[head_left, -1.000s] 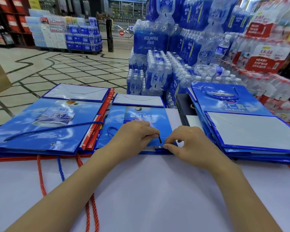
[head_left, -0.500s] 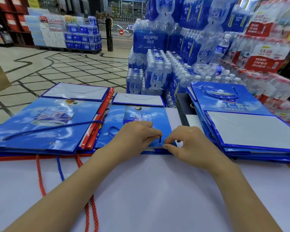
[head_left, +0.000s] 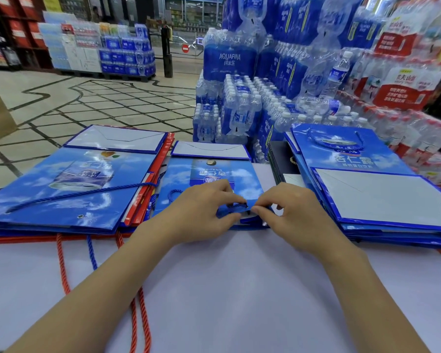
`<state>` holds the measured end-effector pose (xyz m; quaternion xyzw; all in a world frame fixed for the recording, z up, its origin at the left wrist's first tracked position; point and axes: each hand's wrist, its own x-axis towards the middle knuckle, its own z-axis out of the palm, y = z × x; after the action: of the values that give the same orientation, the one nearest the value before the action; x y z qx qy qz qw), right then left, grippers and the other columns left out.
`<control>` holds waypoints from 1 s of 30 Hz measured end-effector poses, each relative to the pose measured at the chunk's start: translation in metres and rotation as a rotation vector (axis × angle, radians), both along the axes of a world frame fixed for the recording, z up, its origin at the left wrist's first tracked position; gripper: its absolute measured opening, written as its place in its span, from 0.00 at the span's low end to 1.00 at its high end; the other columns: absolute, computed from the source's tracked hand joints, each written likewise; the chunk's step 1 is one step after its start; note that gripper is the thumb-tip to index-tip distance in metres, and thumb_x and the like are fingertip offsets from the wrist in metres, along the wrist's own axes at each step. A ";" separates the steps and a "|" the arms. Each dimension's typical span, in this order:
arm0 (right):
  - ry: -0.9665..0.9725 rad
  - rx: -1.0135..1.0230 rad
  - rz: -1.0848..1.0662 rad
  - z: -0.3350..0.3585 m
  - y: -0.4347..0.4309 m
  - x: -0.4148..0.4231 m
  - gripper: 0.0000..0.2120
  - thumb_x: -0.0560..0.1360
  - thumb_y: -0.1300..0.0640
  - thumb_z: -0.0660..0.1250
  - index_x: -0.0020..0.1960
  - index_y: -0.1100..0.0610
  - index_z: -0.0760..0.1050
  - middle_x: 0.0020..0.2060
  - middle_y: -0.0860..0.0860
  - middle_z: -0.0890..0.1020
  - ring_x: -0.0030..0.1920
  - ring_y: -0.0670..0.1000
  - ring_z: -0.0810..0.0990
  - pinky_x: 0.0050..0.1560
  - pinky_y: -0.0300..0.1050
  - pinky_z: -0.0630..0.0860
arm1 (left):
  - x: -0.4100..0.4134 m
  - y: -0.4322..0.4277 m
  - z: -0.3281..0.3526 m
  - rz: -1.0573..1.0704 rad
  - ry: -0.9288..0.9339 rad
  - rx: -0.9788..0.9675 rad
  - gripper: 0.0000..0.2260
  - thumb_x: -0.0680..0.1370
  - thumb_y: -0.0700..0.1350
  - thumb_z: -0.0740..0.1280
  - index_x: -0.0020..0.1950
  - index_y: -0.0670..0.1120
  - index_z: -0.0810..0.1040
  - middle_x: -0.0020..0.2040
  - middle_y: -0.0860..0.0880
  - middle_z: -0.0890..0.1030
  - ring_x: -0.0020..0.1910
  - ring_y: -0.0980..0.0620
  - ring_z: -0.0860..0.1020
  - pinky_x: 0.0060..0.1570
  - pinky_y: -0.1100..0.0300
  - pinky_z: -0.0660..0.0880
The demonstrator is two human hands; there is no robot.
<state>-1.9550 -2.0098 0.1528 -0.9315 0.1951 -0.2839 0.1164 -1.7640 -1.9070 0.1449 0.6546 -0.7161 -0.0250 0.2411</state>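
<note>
— Blue paper bag (head_left: 209,174) lies flat on the white table (head_left: 227,289), between the left stack (head_left: 61,194) and right stack (head_left: 372,194) of bigger bags; and the hands?
— Both at its near edge; left hand (head_left: 201,212) has fingers curled, pinching the lifted flap; right hand (head_left: 295,212) pinches it opposite, thumb against forefinger; a blue cord (head_left: 173,194) loops out beside the left knuckles.

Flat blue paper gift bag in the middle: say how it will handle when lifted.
Probably light: the flat blue paper gift bag lies folded thin. Likely to flex, since its edge bends where the left hand and right hand pinch it. Its glossy face may slide on the white table.
</note>
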 end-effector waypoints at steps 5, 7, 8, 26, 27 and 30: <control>-0.037 -0.025 -0.027 -0.001 0.000 0.002 0.03 0.74 0.55 0.72 0.42 0.53 0.81 0.37 0.43 0.80 0.39 0.46 0.75 0.40 0.47 0.75 | -0.001 -0.003 -0.005 -0.061 -0.090 -0.044 0.18 0.78 0.46 0.58 0.67 0.48 0.76 0.55 0.49 0.76 0.52 0.49 0.73 0.52 0.49 0.74; -0.105 -0.025 -0.087 0.003 0.002 0.002 0.05 0.73 0.55 0.73 0.41 0.52 0.79 0.35 0.41 0.73 0.35 0.42 0.72 0.37 0.39 0.69 | -0.004 -0.005 -0.007 -0.032 -0.125 -0.071 0.18 0.80 0.46 0.56 0.67 0.46 0.75 0.55 0.48 0.77 0.52 0.47 0.74 0.49 0.46 0.75; -0.140 -0.029 -0.124 0.005 0.004 0.002 0.06 0.72 0.55 0.74 0.41 0.52 0.77 0.33 0.40 0.70 0.32 0.42 0.70 0.35 0.38 0.66 | -0.005 -0.006 -0.007 -0.017 -0.128 -0.076 0.17 0.81 0.46 0.56 0.68 0.46 0.75 0.56 0.48 0.77 0.52 0.46 0.74 0.49 0.46 0.75; -0.007 -0.033 -0.346 -0.019 0.016 0.028 0.17 0.74 0.48 0.58 0.33 0.55 0.77 0.26 0.51 0.77 0.29 0.55 0.67 0.32 0.45 0.67 | -0.010 -0.013 -0.009 0.059 -0.062 -0.037 0.16 0.81 0.38 0.58 0.69 0.46 0.72 0.60 0.47 0.76 0.58 0.47 0.71 0.58 0.51 0.70; 0.016 -0.026 -0.335 -0.019 0.017 0.028 0.17 0.73 0.48 0.58 0.32 0.55 0.76 0.26 0.52 0.77 0.29 0.55 0.66 0.32 0.45 0.67 | -0.010 -0.013 -0.008 0.081 -0.056 -0.001 0.17 0.81 0.38 0.57 0.69 0.47 0.71 0.60 0.48 0.76 0.59 0.47 0.71 0.58 0.51 0.70; 0.116 -0.021 -0.316 -0.018 0.017 0.026 0.16 0.75 0.50 0.61 0.31 0.54 0.72 0.28 0.54 0.78 0.31 0.56 0.68 0.34 0.46 0.63 | -0.010 -0.013 -0.008 0.119 -0.005 0.046 0.17 0.81 0.39 0.57 0.68 0.49 0.72 0.58 0.47 0.79 0.57 0.46 0.73 0.56 0.49 0.71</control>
<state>-1.9287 -1.9925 0.1346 -0.9052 0.3427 -0.2465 0.0492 -1.7737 -1.9201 0.1369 0.7013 -0.6759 -0.0253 0.2253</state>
